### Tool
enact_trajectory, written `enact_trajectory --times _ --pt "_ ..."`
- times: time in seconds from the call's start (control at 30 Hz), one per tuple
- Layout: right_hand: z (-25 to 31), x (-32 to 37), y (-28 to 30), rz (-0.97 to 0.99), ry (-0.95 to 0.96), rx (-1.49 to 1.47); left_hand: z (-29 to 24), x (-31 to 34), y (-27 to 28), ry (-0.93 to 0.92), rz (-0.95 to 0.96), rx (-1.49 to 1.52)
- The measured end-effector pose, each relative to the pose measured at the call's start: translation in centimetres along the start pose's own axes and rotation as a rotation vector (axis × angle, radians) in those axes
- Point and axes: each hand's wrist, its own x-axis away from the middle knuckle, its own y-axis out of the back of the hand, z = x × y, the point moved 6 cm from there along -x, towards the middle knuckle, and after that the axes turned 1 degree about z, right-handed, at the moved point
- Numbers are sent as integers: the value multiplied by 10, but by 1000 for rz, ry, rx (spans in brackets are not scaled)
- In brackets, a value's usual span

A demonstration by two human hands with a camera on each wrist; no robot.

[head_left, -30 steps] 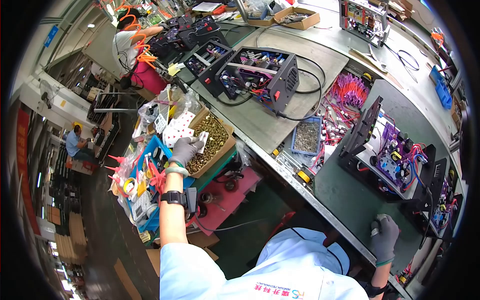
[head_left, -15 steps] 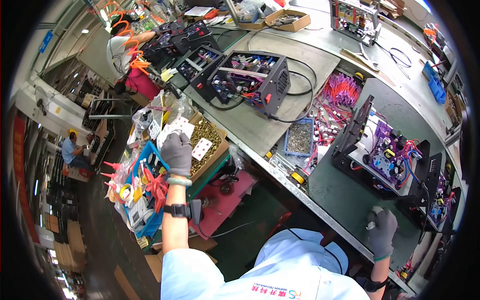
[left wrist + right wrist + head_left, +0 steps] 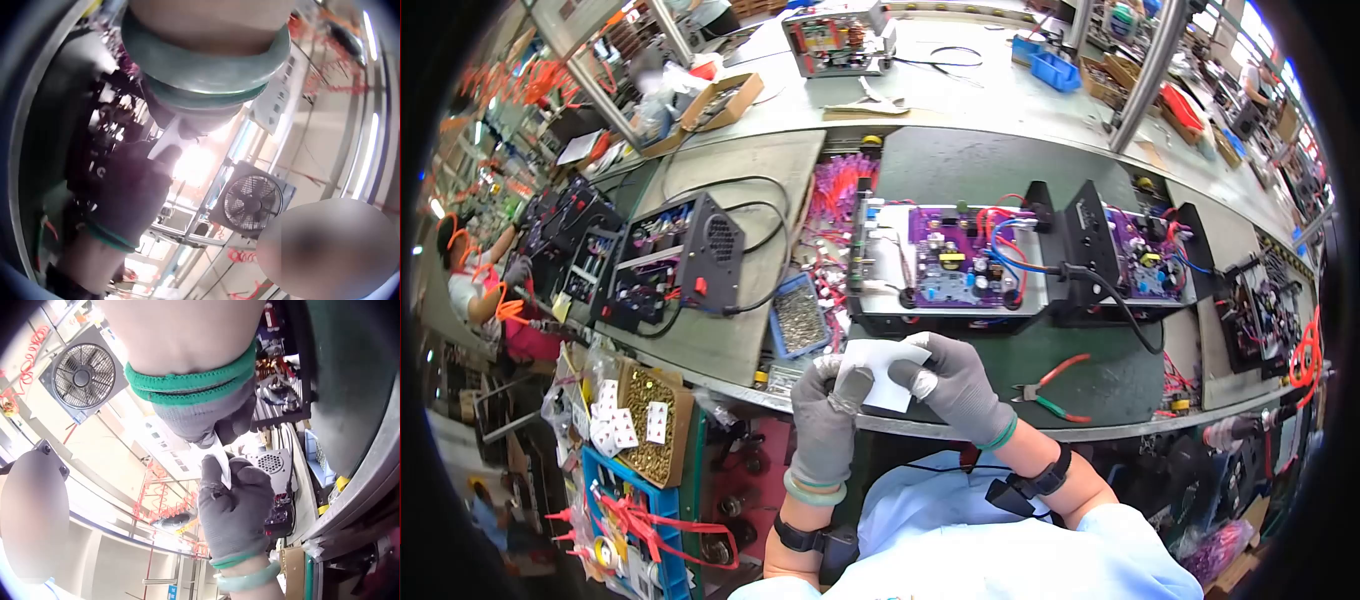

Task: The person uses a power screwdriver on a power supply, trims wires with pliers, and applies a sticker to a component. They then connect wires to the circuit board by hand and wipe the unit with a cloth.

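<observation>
Both hands wear grey knit gloves and meet in front of the body, over the bench's front edge. A small white sheet (image 3: 885, 372), plain on its upper face, is stretched between them. My left hand (image 3: 824, 420) pinches its left side, thumb on top. On the right side, my right hand (image 3: 962, 390) grips it the same way. In the right wrist view the sheet (image 3: 220, 461) appears edge-on, between the fingers of the left hand (image 3: 236, 515) and the right. The left wrist view shows the right hand (image 3: 131, 190) dark against the light.
Orange-and-green pliers (image 3: 1055, 390) lie right of the hands. Behind stands an opened unit with a purple circuit board (image 3: 965, 260); a black-cased unit (image 3: 710, 260) is at left. Printed cards (image 3: 657, 423) lie on a box of brass-coloured parts (image 3: 645, 455), beside a blue crate (image 3: 670, 535).
The left hand has come from the cards at the parts box to the front of the body. The right hand has left the bench top and joined it on the white sheet. The head view has swung right.
</observation>
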Motion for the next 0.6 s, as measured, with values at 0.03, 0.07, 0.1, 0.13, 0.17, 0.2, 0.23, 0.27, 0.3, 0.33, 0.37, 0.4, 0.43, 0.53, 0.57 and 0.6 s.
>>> enact_trajectory --times 0.03,0.07,0.1,0.13,0.17,0.2,0.23,0.27,0.3,0.33,0.37,0.4,0.43,0.53,0.57,0.6 --pt "2 5 7 -14 -4 3 12 0 -6 160 83 214" --pt "4 9 13 -26 -40 -37 15 3 -9 289 153 283" --pt "4 11 17 -29 -74 -78 18 3 -11 290 151 281" --pt "-2 13 20 -80 -36 -43 22 1 -8 262 129 289" --pt "-4 13 26 -109 66 72 24 1 1 228 90 290" --pt "-11 13 29 -145 34 62 29 -1 23 206 -33 211" --pt "-18 9 28 -156 3 47 19 -2 40 124 -140 200" --pt "-22 6 22 -127 -35 37 8 0 71 13 -235 54" --pt "-22 2 16 -94 -74 30 -3 9 103 -89 -334 -101" --pt "-24 -3 6 9 -112 106 -13 27 136 -92 -496 -182" --pt "-28 -9 -8 98 -144 188 -27 47 157 -110 -564 -208" --pt "-28 -17 -32 142 -31 202 -47 71 174 -186 -717 -396" --pt "-38 -27 -54 180 41 313 -63 91 187 -256 -855 -577" --pt "-50 -68 -141 391 196 586 -62 148 217 -252 -1001 -539" --pt "-47 -78 -177 444 322 643 -51 165 225 -198 -1038 -522" --pt "-38 -86 -211 453 404 643 -43 175 226 -182 -1043 -544"
